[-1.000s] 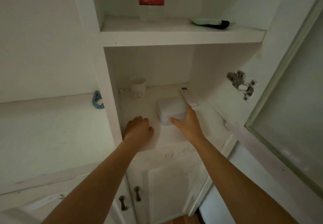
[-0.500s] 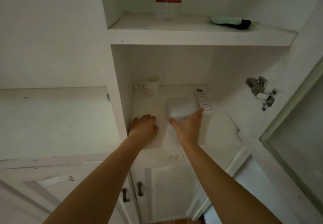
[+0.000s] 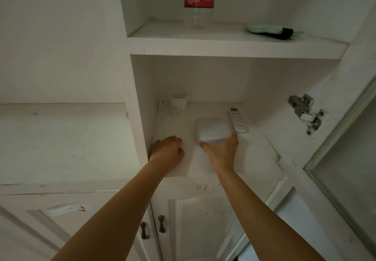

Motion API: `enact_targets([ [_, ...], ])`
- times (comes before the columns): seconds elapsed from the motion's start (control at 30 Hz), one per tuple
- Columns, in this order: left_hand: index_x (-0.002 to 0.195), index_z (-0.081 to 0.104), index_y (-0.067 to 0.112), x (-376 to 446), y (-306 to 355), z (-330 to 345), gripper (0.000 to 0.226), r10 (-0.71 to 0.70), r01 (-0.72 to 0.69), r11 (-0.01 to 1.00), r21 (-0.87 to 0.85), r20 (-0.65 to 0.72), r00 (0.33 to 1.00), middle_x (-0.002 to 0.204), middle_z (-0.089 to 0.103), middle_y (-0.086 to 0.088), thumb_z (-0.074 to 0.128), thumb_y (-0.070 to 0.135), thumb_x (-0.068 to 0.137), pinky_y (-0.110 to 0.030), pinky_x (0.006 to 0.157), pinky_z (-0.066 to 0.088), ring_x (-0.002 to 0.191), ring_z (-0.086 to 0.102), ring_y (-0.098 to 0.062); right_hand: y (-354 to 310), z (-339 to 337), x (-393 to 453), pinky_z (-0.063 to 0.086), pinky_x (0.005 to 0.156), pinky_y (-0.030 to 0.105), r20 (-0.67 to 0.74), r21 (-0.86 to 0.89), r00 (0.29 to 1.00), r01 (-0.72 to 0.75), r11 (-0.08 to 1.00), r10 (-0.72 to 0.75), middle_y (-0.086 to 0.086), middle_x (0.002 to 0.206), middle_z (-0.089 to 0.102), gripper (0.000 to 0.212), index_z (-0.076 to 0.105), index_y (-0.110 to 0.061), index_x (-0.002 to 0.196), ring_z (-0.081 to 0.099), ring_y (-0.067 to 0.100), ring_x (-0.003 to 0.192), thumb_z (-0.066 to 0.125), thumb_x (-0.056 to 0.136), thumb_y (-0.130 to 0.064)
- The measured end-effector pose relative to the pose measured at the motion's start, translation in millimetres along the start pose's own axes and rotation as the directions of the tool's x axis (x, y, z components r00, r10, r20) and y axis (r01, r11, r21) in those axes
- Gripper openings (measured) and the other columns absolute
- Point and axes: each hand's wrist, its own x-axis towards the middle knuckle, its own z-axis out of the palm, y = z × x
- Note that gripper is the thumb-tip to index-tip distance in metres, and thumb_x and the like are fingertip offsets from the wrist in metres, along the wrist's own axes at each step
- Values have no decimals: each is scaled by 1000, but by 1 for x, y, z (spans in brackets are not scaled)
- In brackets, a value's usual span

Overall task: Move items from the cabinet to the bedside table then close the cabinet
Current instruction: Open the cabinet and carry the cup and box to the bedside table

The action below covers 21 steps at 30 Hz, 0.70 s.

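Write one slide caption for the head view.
Right hand grips white box on cabinet shelf; left hand rests nearby.

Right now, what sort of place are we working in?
Probably a bedroom or living room at home: a white built-in cabinet holding a remote control, a paper cup and a water bottle.

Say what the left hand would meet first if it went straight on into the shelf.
Probably the paper cup near the back; the left hand points roughly toward it over bare shelf, though depth is unclear.
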Motion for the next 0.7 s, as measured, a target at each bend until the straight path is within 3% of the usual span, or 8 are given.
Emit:
enact_targets([
  [0.2,104,53,9,1,2,-1,23,-13,13,1000,-13,8,1000,106,59,-10,35,18,92,-33,77,40,94,57,-28,-6,-12,2,38,105,40,39,-11,999,29,1000,-28,13,142,28,116,14,-11,142,35,30,128,87,54,-25],
  [0.37,112,52,9,3,3,2,28,-36,36,999,-32,24,999,110,57,-10,35,18,91,-36,81,45,97,57,-28,-14,-27,3,41,90,31,120,53,993,-26,998,20,15,140,24,114,9,-20,144,42,28,118,85,60,-19],
  [0.53,113,51,8,3,3,3,29,-43,44,998,-36,32,999,113,56,-11,34,18,91,-37,84,44,100,55,-29,-16,-35,7,45,89,33,156,73,984,-95,993,83,14,138,31,112,11,-25,144,45,29,117,85,59,-24],
  [0.63,115,51,9,3,3,4,31,-38,39,999,-35,27,999,116,55,-10,35,19,92,-37,86,44,103,55,-29,-17,-39,10,50,81,30,181,175,976,-152,973,120,6,128,44,96,18,-25,142,50,23,111,78,68,-32],
  [0.7,114,52,8,3,3,4,29,-37,37,999,-37,21,999,114,56,-10,35,18,91,-37,84,44,102,55,-29,-17,-41,13,53,85,39,185,269,970,-205,941,158,3,127,48,77,24,-26,139,52,22,110,68,78,-39],
])
